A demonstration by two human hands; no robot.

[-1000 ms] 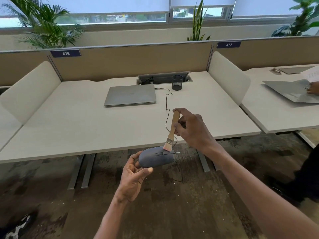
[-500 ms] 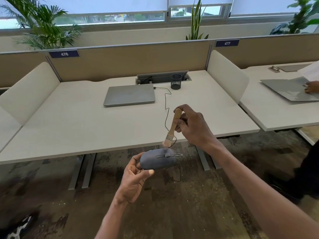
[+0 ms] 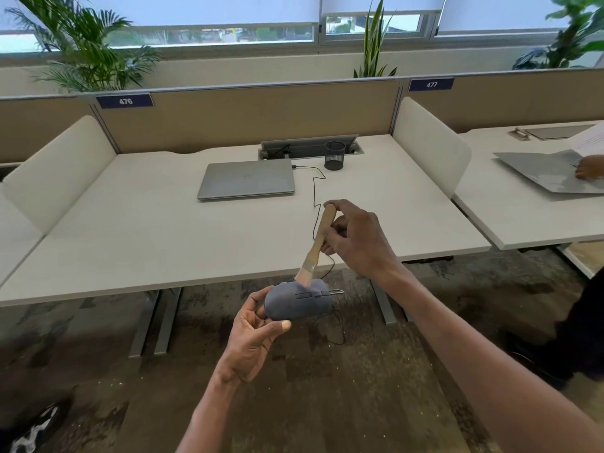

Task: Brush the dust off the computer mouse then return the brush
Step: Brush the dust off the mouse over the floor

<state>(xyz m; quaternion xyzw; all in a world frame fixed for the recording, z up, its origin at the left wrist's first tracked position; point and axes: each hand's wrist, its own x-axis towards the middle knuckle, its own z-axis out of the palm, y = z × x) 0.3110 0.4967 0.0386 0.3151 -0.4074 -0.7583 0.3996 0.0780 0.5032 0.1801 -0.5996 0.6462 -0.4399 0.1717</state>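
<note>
Left hand (image 3: pixel 250 344): closed around computer mouse (image 3: pixel 295 302), held in the air in front of the counter (image 3: pixel 130 243) edge; long axis left-right, cable end pointing right. Right hand (image 3: pixel 356 238): pinched on brush (image 3: pixel 315 248), bristles down on the mouse's top. Advice: light strokes, mouse held steady.

Bright, even daylight from the windows (image 3: pixel 212 34); wide-angle bending at edges; slight softness

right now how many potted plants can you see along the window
3: a palm at the left, a tall narrow plant in the middle, a leafy plant at the right. Pots hidden behind the partitions.
</note>
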